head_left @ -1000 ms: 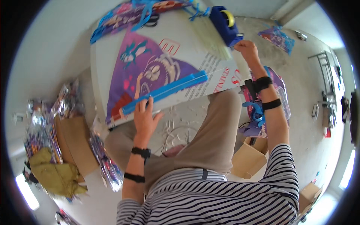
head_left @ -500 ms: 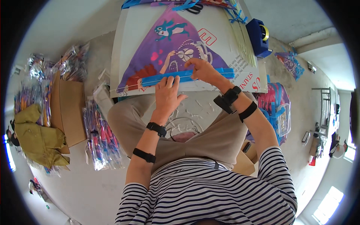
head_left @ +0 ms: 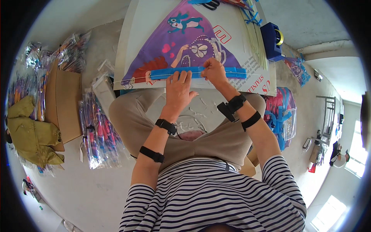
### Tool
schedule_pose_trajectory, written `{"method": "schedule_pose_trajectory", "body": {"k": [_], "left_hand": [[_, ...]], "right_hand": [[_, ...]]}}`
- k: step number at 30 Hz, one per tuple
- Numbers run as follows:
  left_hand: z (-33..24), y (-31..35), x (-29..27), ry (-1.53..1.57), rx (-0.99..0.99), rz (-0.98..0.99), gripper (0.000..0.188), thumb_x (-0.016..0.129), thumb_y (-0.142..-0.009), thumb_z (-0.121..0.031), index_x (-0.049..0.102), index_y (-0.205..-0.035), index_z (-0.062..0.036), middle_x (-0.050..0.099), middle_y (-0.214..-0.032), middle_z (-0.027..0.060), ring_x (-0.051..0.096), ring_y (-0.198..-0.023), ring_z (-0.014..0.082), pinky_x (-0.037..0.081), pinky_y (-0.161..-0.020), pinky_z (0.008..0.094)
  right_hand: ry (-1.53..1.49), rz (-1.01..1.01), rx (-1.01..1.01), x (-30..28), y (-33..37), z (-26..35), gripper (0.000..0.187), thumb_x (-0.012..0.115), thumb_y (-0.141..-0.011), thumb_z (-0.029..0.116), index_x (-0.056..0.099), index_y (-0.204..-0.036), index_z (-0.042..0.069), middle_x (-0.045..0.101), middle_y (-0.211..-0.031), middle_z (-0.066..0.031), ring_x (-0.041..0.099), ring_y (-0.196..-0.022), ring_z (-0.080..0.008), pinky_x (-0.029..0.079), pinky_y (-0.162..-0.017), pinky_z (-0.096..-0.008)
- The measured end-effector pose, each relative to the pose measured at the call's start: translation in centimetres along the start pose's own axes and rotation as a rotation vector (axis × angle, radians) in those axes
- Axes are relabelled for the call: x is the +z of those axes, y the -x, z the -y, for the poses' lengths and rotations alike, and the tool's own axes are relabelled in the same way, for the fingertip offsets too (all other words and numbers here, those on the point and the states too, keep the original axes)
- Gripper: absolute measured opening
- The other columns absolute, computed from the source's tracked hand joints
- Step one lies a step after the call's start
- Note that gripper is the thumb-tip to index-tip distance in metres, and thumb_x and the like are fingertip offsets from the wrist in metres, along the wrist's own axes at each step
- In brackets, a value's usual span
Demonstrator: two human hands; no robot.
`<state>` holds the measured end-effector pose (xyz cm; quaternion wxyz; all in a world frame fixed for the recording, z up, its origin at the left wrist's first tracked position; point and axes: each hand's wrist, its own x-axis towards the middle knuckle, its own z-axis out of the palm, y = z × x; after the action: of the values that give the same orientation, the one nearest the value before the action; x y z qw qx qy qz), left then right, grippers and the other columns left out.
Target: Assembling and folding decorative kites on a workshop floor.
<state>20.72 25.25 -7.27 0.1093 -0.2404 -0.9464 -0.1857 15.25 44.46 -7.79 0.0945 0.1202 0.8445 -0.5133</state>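
A purple triangular kite (head_left: 154,50) printed with cartoon figures lies on a white board (head_left: 125,42) in front of me. Across its near edge runs a folded blue strip (head_left: 158,73), with a thin pale rod (head_left: 125,81) lengthwise over it, poking past both ends. My left hand (head_left: 179,92) lies with fingers stretched on the strip's middle, thumb out to the side. Just right of it, my right hand (head_left: 215,73) is closed in a pinch at the strip and rod; whatever sits between its fingertips is hidden.
At the board's far right are a blue tape dispenser (head_left: 271,44) and a bundle of thin pale rods (head_left: 257,44). Black scissor handles (head_left: 211,5) show at the top. Wrapped packages (head_left: 101,133), a cardboard box (head_left: 65,102) and an olive jacket (head_left: 33,133) stand left; a clear bag (head_left: 290,123) lies right.
My right hand has come down closer to the strip, its raised fingers now drawn into a pinch. The left hand stays flat on the strip. The whole view has shifted slightly.
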Motion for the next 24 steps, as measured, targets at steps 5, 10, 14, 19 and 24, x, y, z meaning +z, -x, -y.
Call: {"method": "schedule_pose_trajectory", "body": {"k": [5, 10, 14, 19, 24], "left_hand": [[0.04, 0.0, -0.01, -0.003, -0.008, 0.027, 0.089, 0.092, -0.06, -0.042, 0.058, -0.133, -0.0047, 0.054, -0.117, 0.0054, 0.052, -0.116, 0.0259, 0.042, -0.097, 0.0444], [0.06, -0.05, 0.03, 0.012, -0.01, 0.044, 0.088, 0.092, -0.062, -0.041, 0.058, -0.135, -0.0046, 0.054, -0.12, 0.0076, 0.052, -0.118, 0.0285, 0.042, -0.098, 0.0461], [0.02, -0.02, 0.03, 0.003, -0.005, 0.023, 0.089, 0.093, -0.059, -0.04, 0.058, -0.133, -0.0042, 0.054, -0.117, 0.006, 0.053, -0.117, 0.0271, 0.043, -0.097, 0.0456], [0.08, 0.01, -0.06, 0.022, -0.016, 0.071, 0.089, 0.091, -0.064, -0.041, 0.057, -0.137, -0.0045, 0.055, -0.123, 0.01, 0.052, -0.12, 0.0309, 0.043, -0.099, 0.0471], [-0.01, -0.04, -0.16, 0.024, -0.023, 0.093, 0.09, 0.091, -0.064, -0.041, 0.056, -0.138, -0.0046, 0.056, -0.124, 0.0104, 0.052, -0.12, 0.031, 0.043, -0.1, 0.0474]], "right_hand": [[-0.039, -0.016, 0.076, 0.56, 0.34, 0.14, 0.032, 0.078, -0.07, -0.002, 0.063, -0.099, 0.0, 0.071, -0.077, -0.0112, 0.069, -0.058, -0.0188, 0.053, -0.055, -0.0341], [0.035, 0.0, 0.037, 0.49, 0.41, 0.41, 0.025, 0.07, -0.077, -0.003, 0.059, -0.099, -0.001, 0.072, -0.071, -0.0113, 0.064, -0.053, -0.014, 0.046, -0.045, -0.0294], [0.074, -0.006, 0.059, 0.63, 0.31, 0.7, 0.025, 0.07, -0.077, -0.003, 0.059, -0.099, -0.001, 0.072, -0.071, -0.0116, 0.066, -0.053, -0.0149, 0.046, -0.044, -0.0295], [0.108, -0.017, 0.153, 0.61, 0.11, 0.76, 0.033, 0.079, -0.068, 0.002, 0.065, -0.099, 0.004, 0.072, -0.074, -0.0084, 0.071, -0.059, -0.0195, 0.053, -0.057, -0.0353], [0.117, -0.02, 0.134, 0.64, -0.12, 0.81, 0.032, 0.079, -0.069, 0.003, 0.065, -0.098, 0.005, 0.072, -0.075, -0.0083, 0.071, -0.059, -0.0196, 0.053, -0.058, -0.0352]]}}
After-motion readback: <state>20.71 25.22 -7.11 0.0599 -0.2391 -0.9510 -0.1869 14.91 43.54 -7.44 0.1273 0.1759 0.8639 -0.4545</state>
